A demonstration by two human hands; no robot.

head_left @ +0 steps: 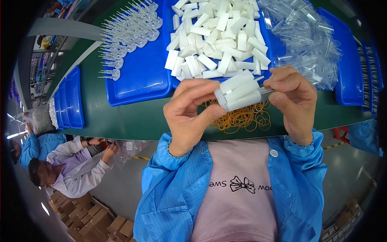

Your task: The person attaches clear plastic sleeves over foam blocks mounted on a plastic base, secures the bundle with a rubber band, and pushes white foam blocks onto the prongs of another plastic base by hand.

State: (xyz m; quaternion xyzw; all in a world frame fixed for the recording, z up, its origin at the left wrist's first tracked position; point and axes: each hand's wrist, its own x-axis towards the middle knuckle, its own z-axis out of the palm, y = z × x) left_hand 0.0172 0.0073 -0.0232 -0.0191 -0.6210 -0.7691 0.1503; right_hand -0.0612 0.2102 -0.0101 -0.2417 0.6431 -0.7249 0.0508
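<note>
Between my two hands is a clear plastic pronged part with white foam blocks (pixel 241 89) fitted lengthwise around it. My left hand (pixel 189 113) grips its flat base end between thumb and fingers. At the opposite end, my right hand (pixel 294 94) pinches the thin clear prong ends (pixel 264 90) that stick out past the foam; its fingertips partly hide them. Just below the held part, a heap of yellow rubber bands (pixel 242 120) lies on the green tabletop (pixel 149 121). Behind my hands, a blue tray (pixel 168 79) holds a pile of loose white foam blocks (pixel 219 36).
Rows of clear pronged parts (pixel 133 30) lie over the blue tray (pixel 137 95) at left. Bent clear plastic pieces (pixel 306 40) fill another tray at right. Stacked blue trays (pixel 69 101) stand far left. Beyond the table's left end, a co-worker (pixel 76 165) handles a plastic bag near cardboard boxes (pixel 94 213).
</note>
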